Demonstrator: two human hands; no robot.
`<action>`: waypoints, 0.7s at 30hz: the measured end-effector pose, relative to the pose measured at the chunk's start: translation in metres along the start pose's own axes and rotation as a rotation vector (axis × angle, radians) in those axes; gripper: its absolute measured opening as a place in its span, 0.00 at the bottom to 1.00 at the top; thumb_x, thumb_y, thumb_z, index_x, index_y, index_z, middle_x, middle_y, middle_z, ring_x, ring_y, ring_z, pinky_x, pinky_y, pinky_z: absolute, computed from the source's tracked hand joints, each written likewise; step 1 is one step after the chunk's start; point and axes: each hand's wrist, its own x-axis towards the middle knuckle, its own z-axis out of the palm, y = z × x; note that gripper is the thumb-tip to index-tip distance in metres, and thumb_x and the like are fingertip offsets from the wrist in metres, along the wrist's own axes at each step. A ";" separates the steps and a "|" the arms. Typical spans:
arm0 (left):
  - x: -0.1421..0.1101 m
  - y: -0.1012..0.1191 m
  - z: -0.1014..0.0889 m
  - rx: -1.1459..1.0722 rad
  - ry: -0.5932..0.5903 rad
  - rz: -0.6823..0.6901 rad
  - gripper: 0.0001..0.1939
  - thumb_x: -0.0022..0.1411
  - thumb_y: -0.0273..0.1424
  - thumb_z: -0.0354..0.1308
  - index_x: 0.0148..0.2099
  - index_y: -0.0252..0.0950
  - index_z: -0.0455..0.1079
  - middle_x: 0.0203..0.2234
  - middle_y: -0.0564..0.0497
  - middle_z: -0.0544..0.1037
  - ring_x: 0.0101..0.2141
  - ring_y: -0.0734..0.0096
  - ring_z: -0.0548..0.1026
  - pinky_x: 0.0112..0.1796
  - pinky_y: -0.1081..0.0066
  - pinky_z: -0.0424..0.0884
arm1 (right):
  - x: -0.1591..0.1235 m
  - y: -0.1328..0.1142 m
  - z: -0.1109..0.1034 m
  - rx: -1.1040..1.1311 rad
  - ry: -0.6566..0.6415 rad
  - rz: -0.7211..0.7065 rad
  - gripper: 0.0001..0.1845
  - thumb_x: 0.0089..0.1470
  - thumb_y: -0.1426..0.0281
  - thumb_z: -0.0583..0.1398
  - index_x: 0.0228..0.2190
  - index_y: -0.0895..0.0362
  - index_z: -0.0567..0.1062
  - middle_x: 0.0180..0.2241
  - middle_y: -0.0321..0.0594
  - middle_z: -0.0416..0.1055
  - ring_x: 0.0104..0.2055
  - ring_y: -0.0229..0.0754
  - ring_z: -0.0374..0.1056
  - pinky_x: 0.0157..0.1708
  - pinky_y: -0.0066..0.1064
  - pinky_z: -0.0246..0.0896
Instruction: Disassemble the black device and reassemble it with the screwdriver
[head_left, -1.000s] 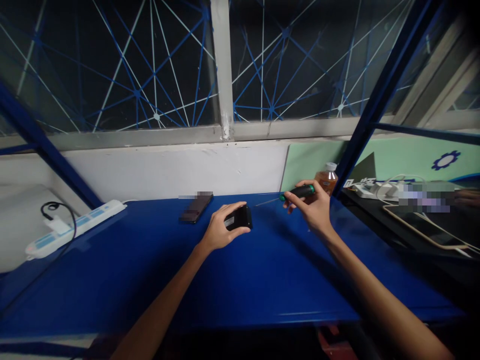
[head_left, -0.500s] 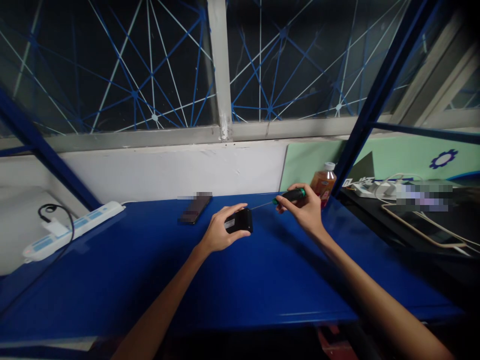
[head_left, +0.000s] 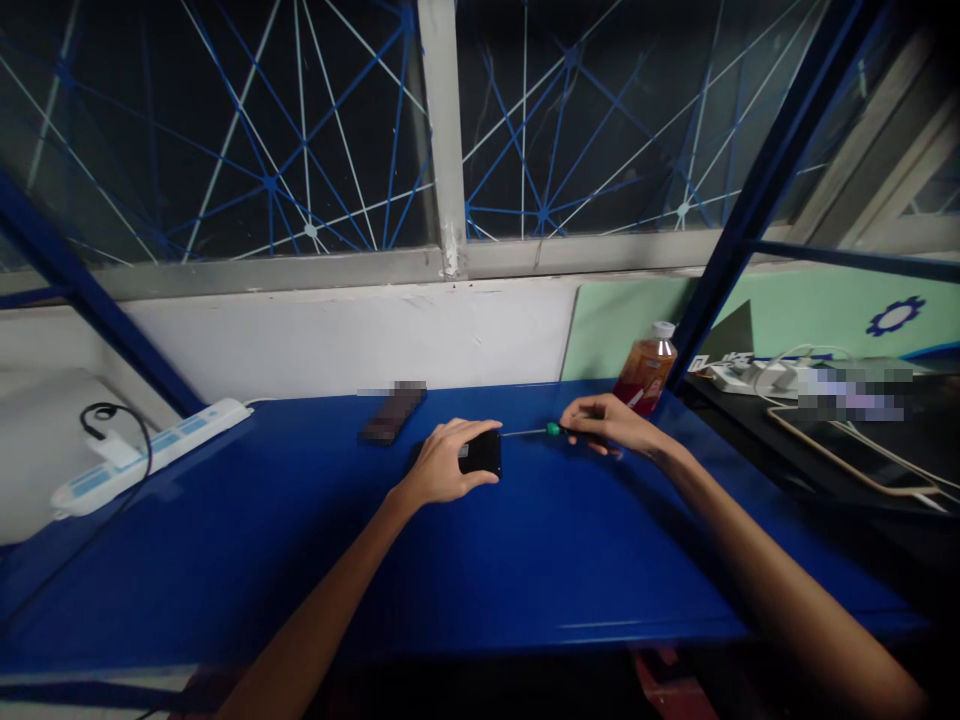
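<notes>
A small black box-shaped device (head_left: 482,455) with a pale label is gripped in my left hand (head_left: 441,462), thumb on the near side and fingers on the far side. My right hand (head_left: 607,425) is closed around a screwdriver (head_left: 553,429) with a green and black handle, most of the handle hidden by the fingers. The thin metal shaft points left, and its tip is at the upper right edge of the device. Whether the tip sits in a screw is too small to tell.
A dark phone (head_left: 393,412) lies behind my left hand on the blue table (head_left: 480,570). A bottle of reddish drink (head_left: 646,368) stands behind my right hand. At the left is a white power strip (head_left: 154,455) with a black cable; cables and another phone (head_left: 847,450) lie far right.
My right hand has lowered the screwdriver handle, so the shaft is now nearly level instead of slanting. The black device has turned slightly and sits a little lower in my left hand.
</notes>
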 end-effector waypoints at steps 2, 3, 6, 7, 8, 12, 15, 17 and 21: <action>-0.001 -0.002 0.004 0.028 -0.045 0.008 0.32 0.52 0.38 0.67 0.59 0.49 0.63 0.52 0.48 0.73 0.52 0.51 0.68 0.50 0.48 0.63 | 0.000 0.011 -0.002 -0.016 -0.125 0.075 0.20 0.48 0.54 0.64 0.30 0.59 0.76 0.23 0.37 0.72 0.13 0.28 0.54 0.10 0.22 0.42; -0.002 -0.002 0.007 0.039 -0.064 0.012 0.32 0.52 0.37 0.68 0.59 0.50 0.63 0.52 0.48 0.73 0.52 0.51 0.68 0.50 0.48 0.63 | 0.000 0.015 -0.002 -0.042 -0.177 0.086 0.20 0.49 0.54 0.64 0.28 0.60 0.77 0.22 0.37 0.72 0.13 0.28 0.53 0.10 0.23 0.42; -0.003 -0.005 0.013 0.057 -0.097 0.020 0.33 0.51 0.37 0.68 0.58 0.49 0.64 0.53 0.48 0.73 0.52 0.51 0.68 0.49 0.50 0.62 | -0.001 0.022 -0.001 -0.114 -0.252 0.083 0.20 0.49 0.54 0.63 0.24 0.60 0.77 0.19 0.36 0.69 0.14 0.29 0.52 0.12 0.24 0.41; -0.003 -0.006 0.015 0.061 -0.101 0.021 0.33 0.51 0.37 0.68 0.58 0.49 0.64 0.53 0.48 0.73 0.52 0.50 0.68 0.50 0.50 0.62 | -0.001 0.023 0.000 -0.127 -0.248 0.074 0.19 0.49 0.55 0.63 0.24 0.60 0.77 0.18 0.35 0.67 0.15 0.29 0.52 0.13 0.24 0.42; -0.004 -0.007 0.017 0.064 -0.103 0.023 0.33 0.50 0.37 0.68 0.58 0.49 0.64 0.53 0.48 0.73 0.52 0.50 0.68 0.50 0.50 0.62 | 0.000 0.024 0.001 -0.134 -0.236 0.063 0.18 0.48 0.56 0.64 0.24 0.60 0.76 0.18 0.33 0.66 0.15 0.29 0.52 0.13 0.24 0.43; -0.005 -0.010 0.020 0.078 -0.119 0.031 0.34 0.49 0.38 0.69 0.59 0.49 0.64 0.53 0.48 0.73 0.53 0.49 0.68 0.50 0.51 0.61 | 0.002 0.028 0.008 -0.104 -0.214 0.055 0.17 0.44 0.58 0.67 0.29 0.59 0.72 0.21 0.31 0.65 0.19 0.31 0.56 0.16 0.23 0.48; -0.005 -0.011 0.021 0.087 -0.123 0.027 0.35 0.49 0.38 0.69 0.59 0.49 0.63 0.53 0.48 0.73 0.52 0.50 0.68 0.50 0.51 0.61 | 0.002 0.029 0.013 -0.122 -0.229 0.030 0.19 0.45 0.57 0.66 0.31 0.58 0.70 0.21 0.30 0.64 0.20 0.31 0.55 0.18 0.24 0.48; -0.004 -0.010 0.020 0.088 -0.126 0.026 0.36 0.49 0.38 0.69 0.60 0.49 0.63 0.53 0.49 0.74 0.52 0.50 0.69 0.50 0.52 0.62 | 0.001 0.028 0.014 -0.181 -0.214 -0.004 0.19 0.50 0.54 0.62 0.28 0.58 0.72 0.19 0.29 0.61 0.19 0.32 0.53 0.19 0.25 0.47; -0.004 -0.009 0.019 0.090 -0.129 0.021 0.37 0.48 0.38 0.70 0.61 0.50 0.62 0.53 0.49 0.74 0.52 0.51 0.69 0.51 0.52 0.62 | 0.002 0.027 0.014 -0.317 -0.181 -0.023 0.27 0.56 0.49 0.55 0.21 0.59 0.74 0.17 0.33 0.62 0.19 0.33 0.53 0.20 0.28 0.46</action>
